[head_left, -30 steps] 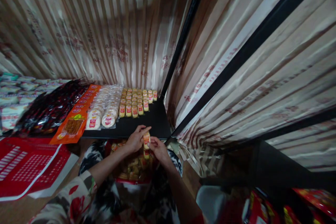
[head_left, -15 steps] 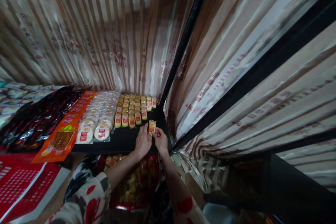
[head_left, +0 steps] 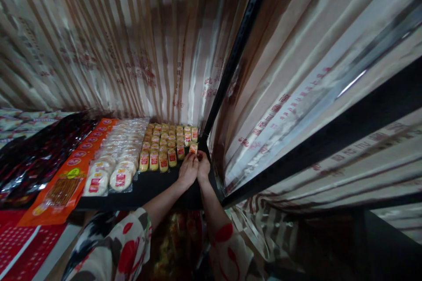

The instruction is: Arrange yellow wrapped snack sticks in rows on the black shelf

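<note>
A small yellow-wrapped snack packet [head_left: 194, 147] with an orange-red label is held upright between my two hands, over the shelf's right end. My left hand [head_left: 189, 170] closes on its near left side, and my right hand [head_left: 203, 166] pinches it from the right; the fingers hide its lower part. Just left and behind stand rows of the same wrapped snacks [head_left: 163, 161], with red labels facing me. The black shelf [head_left: 154, 186] lies under my wrists.
Left of the snacks are clear-wrapped round white crackers [head_left: 120, 177], an orange bag of sticks [head_left: 66, 191] and dark shiny packets [head_left: 42, 153]. A black post [head_left: 227, 74] rises at the right corner before striped sheeting. Below are a dim container of packets [head_left: 174, 246] and a red basket [head_left: 26, 241].
Both hands have carried the snack packet farther back, toward the last short rows at the shelf's right end. The view has shifted slightly.
</note>
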`<state>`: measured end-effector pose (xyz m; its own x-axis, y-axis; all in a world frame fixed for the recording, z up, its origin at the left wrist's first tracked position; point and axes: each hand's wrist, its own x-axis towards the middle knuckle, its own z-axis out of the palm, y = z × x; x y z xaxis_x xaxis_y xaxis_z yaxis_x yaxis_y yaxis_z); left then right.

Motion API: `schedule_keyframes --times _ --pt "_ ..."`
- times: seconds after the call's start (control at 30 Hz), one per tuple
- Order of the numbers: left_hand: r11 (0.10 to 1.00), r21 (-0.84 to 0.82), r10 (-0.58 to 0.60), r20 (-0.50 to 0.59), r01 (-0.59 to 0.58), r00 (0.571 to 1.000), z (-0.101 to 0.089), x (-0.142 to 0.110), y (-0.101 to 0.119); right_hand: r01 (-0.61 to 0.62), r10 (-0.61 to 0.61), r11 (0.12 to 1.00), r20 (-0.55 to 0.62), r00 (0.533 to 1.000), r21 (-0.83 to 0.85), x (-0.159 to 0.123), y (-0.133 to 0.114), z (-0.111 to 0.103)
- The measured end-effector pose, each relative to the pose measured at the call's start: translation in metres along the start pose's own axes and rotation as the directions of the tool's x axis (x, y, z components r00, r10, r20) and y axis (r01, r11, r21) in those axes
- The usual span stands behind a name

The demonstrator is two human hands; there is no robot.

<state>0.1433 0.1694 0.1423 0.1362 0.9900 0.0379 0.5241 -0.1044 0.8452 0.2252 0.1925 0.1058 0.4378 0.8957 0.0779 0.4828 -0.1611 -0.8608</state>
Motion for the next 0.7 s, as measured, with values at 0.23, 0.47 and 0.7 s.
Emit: schedule_keyframes --times 0.23,0.47,0.7 --pt "0.995 -0.05 -0.086 -0.026 0.084 0.996 0.008 0.023 -0.005 0.033 -0.033 0.999 0.003 0.999 -0.005 0.019 -0.007 0.009" --pt "0.99 -0.045 -0.135 -0.006 0.135 0.991 0.007 0.029 -0.004 0.084 -0.08 0.995 0.081 0.994 -0.059 0.03 -0.003 0.02" --pt "0.991 -0.055 -0.122 -0.002 0.122 0.993 0.012 0.034 -0.011 0.137 -0.132 0.984 0.043 0.99 -0.116 0.028 0.002 0.027"
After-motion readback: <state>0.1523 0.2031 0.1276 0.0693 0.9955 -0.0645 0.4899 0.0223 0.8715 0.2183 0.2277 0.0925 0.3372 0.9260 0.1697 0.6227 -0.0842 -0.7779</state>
